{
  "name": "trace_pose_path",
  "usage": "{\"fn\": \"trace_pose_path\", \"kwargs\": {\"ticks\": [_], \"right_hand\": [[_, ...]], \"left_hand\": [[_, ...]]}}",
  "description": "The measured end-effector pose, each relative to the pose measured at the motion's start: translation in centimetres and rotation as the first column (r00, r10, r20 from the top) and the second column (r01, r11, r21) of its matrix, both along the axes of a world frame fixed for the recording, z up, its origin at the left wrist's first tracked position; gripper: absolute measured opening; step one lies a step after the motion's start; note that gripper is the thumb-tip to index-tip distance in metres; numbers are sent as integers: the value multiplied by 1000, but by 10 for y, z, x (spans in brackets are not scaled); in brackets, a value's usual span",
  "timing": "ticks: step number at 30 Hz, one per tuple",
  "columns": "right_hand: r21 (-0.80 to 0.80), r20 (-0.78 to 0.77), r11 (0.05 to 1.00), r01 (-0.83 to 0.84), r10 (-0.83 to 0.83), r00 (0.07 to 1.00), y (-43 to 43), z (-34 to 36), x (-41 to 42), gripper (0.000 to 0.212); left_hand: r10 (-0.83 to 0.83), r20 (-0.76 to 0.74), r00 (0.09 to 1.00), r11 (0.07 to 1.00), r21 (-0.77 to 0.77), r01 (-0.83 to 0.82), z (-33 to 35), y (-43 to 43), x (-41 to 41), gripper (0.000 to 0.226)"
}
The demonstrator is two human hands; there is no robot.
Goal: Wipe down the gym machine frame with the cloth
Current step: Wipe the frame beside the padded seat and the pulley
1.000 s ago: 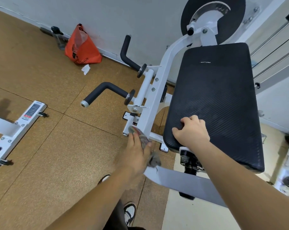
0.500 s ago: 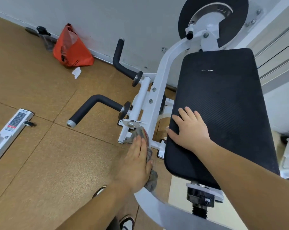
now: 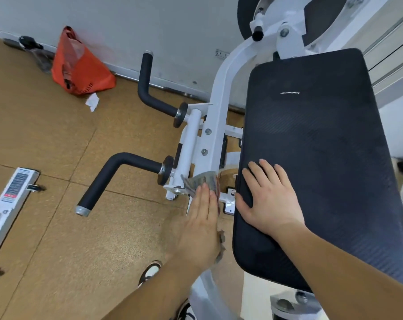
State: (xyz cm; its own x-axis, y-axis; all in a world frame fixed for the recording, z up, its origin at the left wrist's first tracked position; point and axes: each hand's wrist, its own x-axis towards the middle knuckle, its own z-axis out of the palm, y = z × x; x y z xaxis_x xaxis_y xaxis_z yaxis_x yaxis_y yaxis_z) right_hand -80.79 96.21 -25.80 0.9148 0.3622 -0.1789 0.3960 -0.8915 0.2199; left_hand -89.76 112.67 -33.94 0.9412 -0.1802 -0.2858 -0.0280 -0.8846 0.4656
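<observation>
The gym machine's white frame [image 3: 221, 93] runs from the top pivot down past two black foam handles toward me. My left hand [image 3: 200, 227] lies flat with straight fingers on a grey cloth [image 3: 201, 182], pressing it against the lower part of the frame beam. The cloth sticks out beyond my fingertips and a bit shows under my palm. My right hand [image 3: 267, 199] rests flat on the left edge of the black seat pad [image 3: 323, 158], fingers spread.
Two black handles [image 3: 117, 179] jut left from the frame over the cork-coloured floor. An orange bag [image 3: 80, 65] and a scrap of paper lie by the wall. Another white machine part [image 3: 8, 204] sits at the left edge. My shoe [image 3: 151, 271] is below.
My left hand has slid the cloth up along the frame beam. My right hand has flattened out and moved further onto the pad. The view has leaned in closer.
</observation>
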Motion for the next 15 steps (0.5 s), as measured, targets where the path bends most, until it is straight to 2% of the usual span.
{"fn": "trace_pose_path", "kwargs": {"ticks": [2, 6, 11, 13, 15], "right_hand": [[-8, -2, 1000, 6, -6, 1000, 0, 0, 0, 68], [-14, -35, 1000, 19, -19, 999, 1, 3, 1, 69], [0, -28, 1000, 30, -30, 999, 2, 2, 1, 70], [17, -21, 999, 30, -30, 999, 1, 1, 2, 70], [19, -28, 1000, 24, -23, 999, 1, 2, 0, 70]], "left_hand": [[-2, -79, 997, 1000, -18, 0, 7, 7, -19, 94], [-80, 84, 993, 997, 2, 80, -10, 28, 5, 80], [12, -39, 999, 992, -128, -17, -13, 37, 95, 77], [33, -55, 998, 985, -167, -42, -15, 38, 83, 80], [-15, -47, 999, 993, -114, 10, -9, 38, 50, 86]]}}
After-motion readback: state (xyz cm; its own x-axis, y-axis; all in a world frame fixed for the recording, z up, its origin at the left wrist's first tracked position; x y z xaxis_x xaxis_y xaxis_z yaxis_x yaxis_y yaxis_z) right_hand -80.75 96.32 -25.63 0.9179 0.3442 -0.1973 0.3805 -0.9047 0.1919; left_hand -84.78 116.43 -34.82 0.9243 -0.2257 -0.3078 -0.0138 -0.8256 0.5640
